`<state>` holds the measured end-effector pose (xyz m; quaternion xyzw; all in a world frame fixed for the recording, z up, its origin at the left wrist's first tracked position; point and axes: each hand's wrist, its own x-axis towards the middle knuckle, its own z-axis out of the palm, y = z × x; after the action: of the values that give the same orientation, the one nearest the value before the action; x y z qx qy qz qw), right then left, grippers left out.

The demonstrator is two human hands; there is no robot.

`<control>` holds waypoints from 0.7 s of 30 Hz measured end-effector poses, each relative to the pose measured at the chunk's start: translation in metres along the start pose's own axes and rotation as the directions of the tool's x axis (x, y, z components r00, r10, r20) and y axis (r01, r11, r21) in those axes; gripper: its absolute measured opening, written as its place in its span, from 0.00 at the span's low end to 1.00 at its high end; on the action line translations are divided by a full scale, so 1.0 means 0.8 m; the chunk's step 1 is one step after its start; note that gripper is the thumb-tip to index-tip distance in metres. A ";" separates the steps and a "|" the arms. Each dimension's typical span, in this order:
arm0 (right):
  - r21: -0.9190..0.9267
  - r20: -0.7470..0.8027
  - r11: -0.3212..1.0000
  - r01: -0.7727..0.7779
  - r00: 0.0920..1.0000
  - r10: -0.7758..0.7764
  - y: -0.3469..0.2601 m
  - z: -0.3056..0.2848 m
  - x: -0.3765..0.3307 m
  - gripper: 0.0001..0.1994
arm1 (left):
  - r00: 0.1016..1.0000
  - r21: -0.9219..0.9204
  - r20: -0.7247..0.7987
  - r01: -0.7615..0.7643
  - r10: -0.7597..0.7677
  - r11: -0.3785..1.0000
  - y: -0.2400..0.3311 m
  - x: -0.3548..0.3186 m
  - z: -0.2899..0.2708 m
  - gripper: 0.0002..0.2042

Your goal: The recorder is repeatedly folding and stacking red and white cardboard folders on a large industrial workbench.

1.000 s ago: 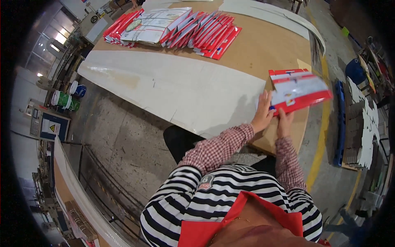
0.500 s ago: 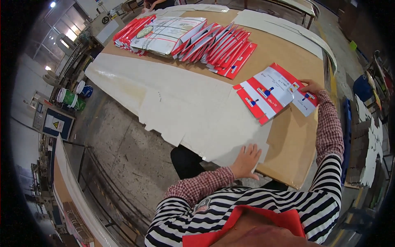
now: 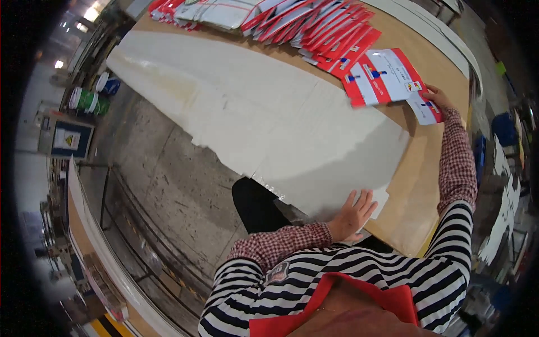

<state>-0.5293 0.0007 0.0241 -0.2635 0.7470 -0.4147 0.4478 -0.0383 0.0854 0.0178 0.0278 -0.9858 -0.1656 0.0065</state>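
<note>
My left hand [image 3: 352,218] lies on the near end of a large white cardboard sheet [image 3: 269,118], fingers spread and holding nothing. At the far right, my right hand [image 3: 439,98] grips the right edge of a flat red-and-white printed carton [image 3: 387,78] with small blue pictures. The carton lies partly over the white sheet and partly over brown board, its far left corner close to a fanned row of similar red-and-white cartons [image 3: 331,36]. My right thumb and some fingertips are hidden at the carton's edge.
Brown board [image 3: 432,149] covers the table beneath the sheet. A larger white printed carton [image 3: 219,12] lies among the row at the far side. Green and white buckets [image 3: 90,102] and a control box [image 3: 67,137] stand on the floor at left. White scrap board [image 3: 499,213] is at right.
The view has tilted, so the table sits higher in the picture. My right hand has pushed the carton farther away, nearer the row. My left hand stays on the sheet.
</note>
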 end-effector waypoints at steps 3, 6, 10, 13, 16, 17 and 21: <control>-0.032 -0.279 0.977 0.212 0.937 -0.212 0.040 0.015 0.069 0.27 | 0.994 0.038 -0.047 -0.095 0.097 0.995 0.025 0.019 0.012 0.49; 0.019 -0.481 0.952 0.306 0.837 -0.260 0.022 0.132 0.138 0.23 | 0.997 0.012 -0.056 -0.045 0.046 0.999 0.038 0.032 0.024 0.48; -0.574 -0.364 0.792 0.208 0.802 -0.474 -0.006 0.186 0.162 0.27 | 0.997 -0.005 -0.026 -0.066 0.066 0.998 0.059 0.046 0.030 0.46; -0.768 -0.321 0.591 0.249 0.648 -0.691 0.029 0.092 0.107 0.30 | 0.986 -0.053 -0.051 -0.161 0.158 0.986 0.067 0.054 0.023 0.45; -0.377 -0.022 0.705 0.601 0.755 -0.655 0.029 0.218 -0.078 0.21 | 1.000 -0.189 -0.027 -0.017 0.013 0.982 0.057 0.031 0.041 0.46; -0.430 0.085 0.626 0.650 0.720 -0.689 0.059 0.191 -0.138 0.19 | 0.997 -0.255 -0.064 -0.055 0.040 0.965 0.063 0.035 0.043 0.46; -0.398 0.331 0.699 0.595 0.803 -0.496 0.118 0.182 -0.361 0.36 | 0.946 -0.517 -0.295 -0.278 0.137 0.809 0.050 0.042 0.044 0.31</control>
<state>-0.2695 0.2144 0.0366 -0.6166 0.6649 -0.3007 0.2955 -0.0751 0.1326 -0.0027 -0.0637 -0.8843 -0.4365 0.1534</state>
